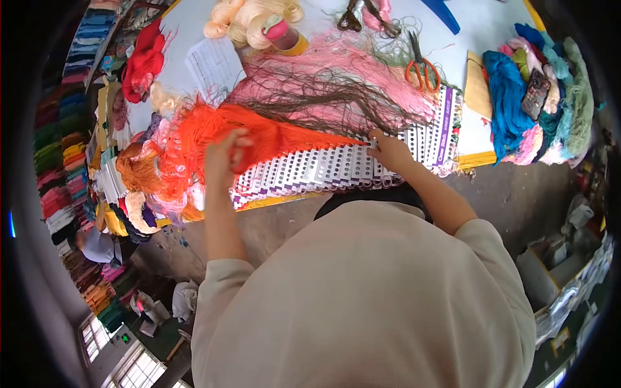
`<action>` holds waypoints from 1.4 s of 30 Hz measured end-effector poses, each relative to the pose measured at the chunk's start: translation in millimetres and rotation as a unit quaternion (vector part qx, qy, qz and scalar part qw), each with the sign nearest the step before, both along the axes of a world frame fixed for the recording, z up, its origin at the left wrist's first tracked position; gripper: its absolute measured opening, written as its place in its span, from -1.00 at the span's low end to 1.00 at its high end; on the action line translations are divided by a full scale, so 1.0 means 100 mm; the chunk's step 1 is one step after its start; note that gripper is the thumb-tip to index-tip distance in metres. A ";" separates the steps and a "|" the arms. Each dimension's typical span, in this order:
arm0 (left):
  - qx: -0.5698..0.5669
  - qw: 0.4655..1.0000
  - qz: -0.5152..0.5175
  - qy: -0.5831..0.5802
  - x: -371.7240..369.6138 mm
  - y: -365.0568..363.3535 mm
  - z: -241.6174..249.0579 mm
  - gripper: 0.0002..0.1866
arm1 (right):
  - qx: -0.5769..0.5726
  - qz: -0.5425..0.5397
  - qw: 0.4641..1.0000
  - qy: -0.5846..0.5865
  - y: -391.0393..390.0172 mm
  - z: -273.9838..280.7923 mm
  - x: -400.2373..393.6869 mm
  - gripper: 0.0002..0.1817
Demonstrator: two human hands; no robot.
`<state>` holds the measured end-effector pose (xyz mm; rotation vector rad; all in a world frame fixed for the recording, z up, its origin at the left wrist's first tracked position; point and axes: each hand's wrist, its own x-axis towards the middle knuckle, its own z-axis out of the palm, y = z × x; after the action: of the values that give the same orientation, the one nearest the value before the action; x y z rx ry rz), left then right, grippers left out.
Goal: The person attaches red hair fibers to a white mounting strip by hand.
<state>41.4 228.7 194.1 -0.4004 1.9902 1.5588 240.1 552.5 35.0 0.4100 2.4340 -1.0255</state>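
Orange-red thread [259,132] spreads over the left half of the table and narrows to a point at the right. My left hand [228,155] is over this thread, its fingers curled and blurred; what they hold, if anything, is unclear. At the narrow tip of the thread, my right hand [387,150] has its fingers closed on the strands, above a row of white punched cards [323,169]. The cards overlap along the near table edge. Pink thread [336,64] and dark brown strands [304,100] lie beyond them.
Orange-handled scissors [422,72] lie right of the pink thread. A thread cone [284,37], cream skeins [236,19] and a written sheet [213,64] are at the back. Blue skeins [508,97] and a dark device [536,94] lie right. A red skein [143,61] lies left.
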 end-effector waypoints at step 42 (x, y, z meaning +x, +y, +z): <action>0.451 0.888 -0.084 0.000 0.83 1.12 0.43 -0.53 | -0.445 -0.250 0.839 0.189 -0.71 2.00 -0.42 -0.90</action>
<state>124.2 340.8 236.9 0.1516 1.0542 2.1281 197.9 481.3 235.2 0.5416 1.8320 -2.4931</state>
